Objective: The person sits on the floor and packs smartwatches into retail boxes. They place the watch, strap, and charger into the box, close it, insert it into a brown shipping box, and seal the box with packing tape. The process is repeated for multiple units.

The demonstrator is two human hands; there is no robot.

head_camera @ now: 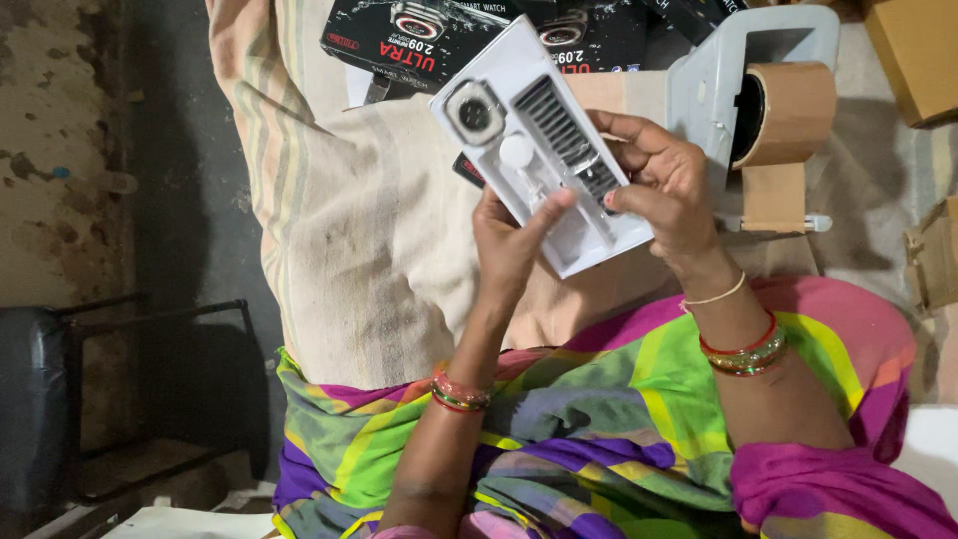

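Gripping one white tray, both hands, left and right, near two black boxes.

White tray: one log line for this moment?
left hand: holds white tray | right hand: holds tray edge | tray: watch, strap inside | tape dispenser: behind

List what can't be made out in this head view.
- White tray: its lower side is covered by the left hand and right hand, so each grip underneath is hidden.
- Watch in the tray: face detail too small.
- Black boxes: cut off by the top edge.
- Tape roll: partly behind its grey holder.
- Cardboard box: cut off at the right edge.
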